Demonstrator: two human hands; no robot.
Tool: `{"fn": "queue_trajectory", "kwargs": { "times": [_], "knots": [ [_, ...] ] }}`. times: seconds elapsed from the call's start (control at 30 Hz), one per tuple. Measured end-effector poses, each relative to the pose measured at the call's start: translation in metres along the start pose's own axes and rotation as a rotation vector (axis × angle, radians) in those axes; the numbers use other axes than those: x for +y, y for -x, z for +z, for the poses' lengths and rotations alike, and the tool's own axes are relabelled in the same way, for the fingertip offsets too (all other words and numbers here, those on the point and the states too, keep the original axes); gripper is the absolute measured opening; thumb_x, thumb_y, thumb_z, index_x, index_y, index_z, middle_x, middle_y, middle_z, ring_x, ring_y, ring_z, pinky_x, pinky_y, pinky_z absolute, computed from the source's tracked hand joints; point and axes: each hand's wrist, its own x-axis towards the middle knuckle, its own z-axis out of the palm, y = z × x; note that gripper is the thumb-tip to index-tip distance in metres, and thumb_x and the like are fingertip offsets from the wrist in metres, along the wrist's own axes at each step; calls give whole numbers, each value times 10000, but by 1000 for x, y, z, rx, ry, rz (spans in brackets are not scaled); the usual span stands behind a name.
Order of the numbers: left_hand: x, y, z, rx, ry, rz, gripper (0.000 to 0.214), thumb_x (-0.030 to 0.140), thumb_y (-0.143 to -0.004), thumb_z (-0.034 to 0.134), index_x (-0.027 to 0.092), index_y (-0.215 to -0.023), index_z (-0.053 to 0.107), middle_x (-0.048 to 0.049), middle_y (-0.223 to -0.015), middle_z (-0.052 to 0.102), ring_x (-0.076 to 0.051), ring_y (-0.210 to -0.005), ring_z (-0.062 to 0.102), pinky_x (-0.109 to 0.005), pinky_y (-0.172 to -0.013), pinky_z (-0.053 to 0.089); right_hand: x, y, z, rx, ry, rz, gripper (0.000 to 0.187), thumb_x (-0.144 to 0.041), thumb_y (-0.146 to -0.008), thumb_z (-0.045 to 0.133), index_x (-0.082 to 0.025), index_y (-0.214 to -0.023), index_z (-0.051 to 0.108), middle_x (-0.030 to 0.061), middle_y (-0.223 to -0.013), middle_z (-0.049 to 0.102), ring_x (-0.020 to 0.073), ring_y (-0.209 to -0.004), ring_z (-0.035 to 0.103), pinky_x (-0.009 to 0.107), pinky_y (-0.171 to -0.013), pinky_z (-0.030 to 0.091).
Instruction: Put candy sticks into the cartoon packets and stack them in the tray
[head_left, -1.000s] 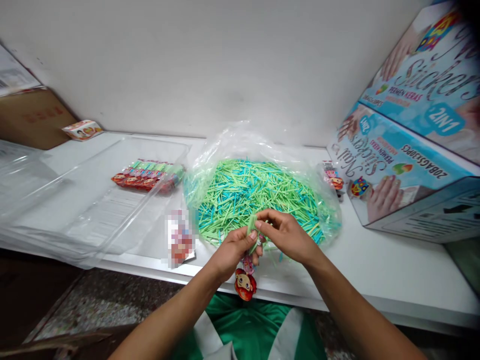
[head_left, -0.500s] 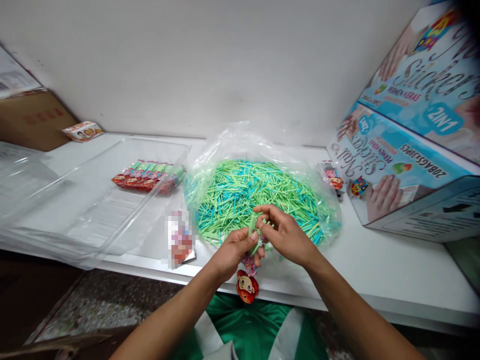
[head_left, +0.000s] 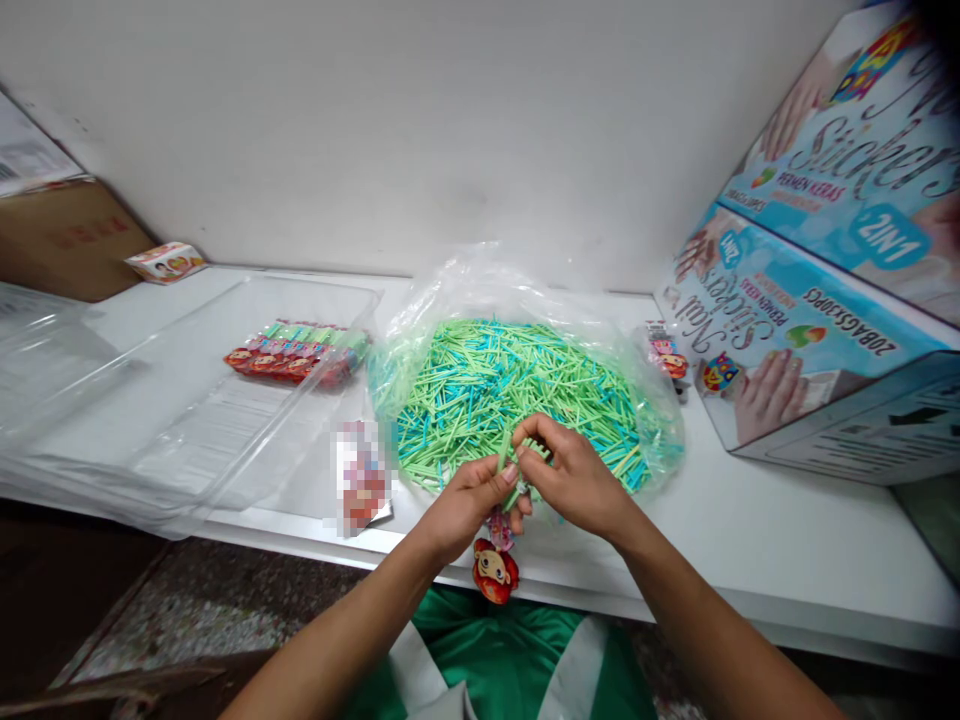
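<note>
My left hand (head_left: 463, 505) is closed on a small character-shaped packet (head_left: 495, 572), whose red-haired face hangs below the fingers near the table's front edge. Green sticks (head_left: 507, 450) stand up from the packet's upper end, between both hands. My right hand (head_left: 576, 478) pinches several short green sticks (head_left: 537, 447) against that end; its fingertips partly hide them. Just behind the hands lies a heap of green and blue sticks (head_left: 517, 385) in a clear plastic bag (head_left: 480, 270) with its mouth spread wide.
To the left, clear plastic trays (head_left: 247, 475) surround a row of filled character packets (head_left: 296, 352). A blurred printed card (head_left: 364, 480) lies by the front edge. Large blue cartons (head_left: 810, 330) stand at right, a brown carton (head_left: 67, 235) at far left. Behind is a white wall (head_left: 375, 130).
My right hand's fingers have drawn in slightly, and the green sticks in them now sit more evenly side by side. My left hand and the packet have barely moved.
</note>
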Motion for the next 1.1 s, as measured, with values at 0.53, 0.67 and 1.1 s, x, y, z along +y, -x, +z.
{"fn": "queue_trajectory", "kwargs": {
  "times": [0.53,0.67,1.1],
  "knots": [
    [-2,-1,1,-9,-82,40,325,451,-827,558,134,-897,545,-21,-706,587,-78,-503,539,-177,-458,362,-5,4,-1,18,15,-57,118,-300,-871,465,-214,-841,539,-9,-813,611,88,-509,561,238,-521,454],
    [5,1,2,83,-146,123,356,489,-825,541,134,-854,536,-5,-652,570,-77,-490,520,-184,-466,369,-5,5,-2,81,11,-45,194,-336,-833,554,-213,-983,537,18,-888,629,119,-633,586,246,-578,469],
    [21,11,-9,224,-230,315,359,422,-845,546,168,-1095,598,-71,-955,662,-176,-829,626,-277,-729,468,-16,3,-1,104,-11,-214,174,-287,-889,523,-201,-788,637,7,-763,625,142,-749,573,258,-698,426]
  ]
}}
